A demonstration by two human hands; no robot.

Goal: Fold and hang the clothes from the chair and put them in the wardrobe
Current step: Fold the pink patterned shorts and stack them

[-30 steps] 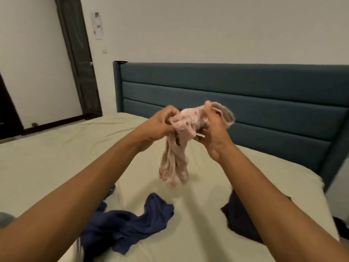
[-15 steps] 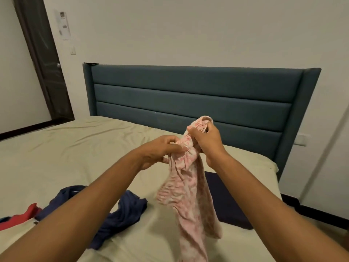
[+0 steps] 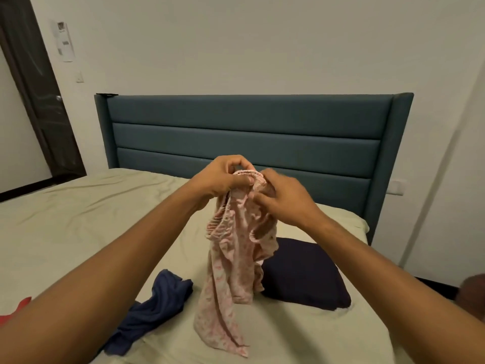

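A pink patterned garment (image 3: pixel 231 264) hangs in the air over the bed (image 3: pixel 78 227). My left hand (image 3: pixel 225 177) pinches its gathered waistband at the top. Close beside it, my right hand (image 3: pixel 280 198) grips the same band from the right. The cloth's lower end droops down to the sheet. A crumpled navy garment (image 3: pixel 152 308) lies on the bed below my left forearm. A dark folded garment (image 3: pixel 301 274) rests on the sheet to the right, partly behind the pink cloth. A red garment (image 3: pixel 13 311) peeks in at the left edge.
A teal padded headboard (image 3: pixel 244 132) stands against the white wall behind the bed. A dark door (image 3: pixel 34 88) is at the far left. The bed's right edge drops to a narrow gap of floor by the wall.
The view has swung right and the headboard now sits centred. The pink garment has unrolled and hangs longer, and my hands have shifted their grip along its waistband.
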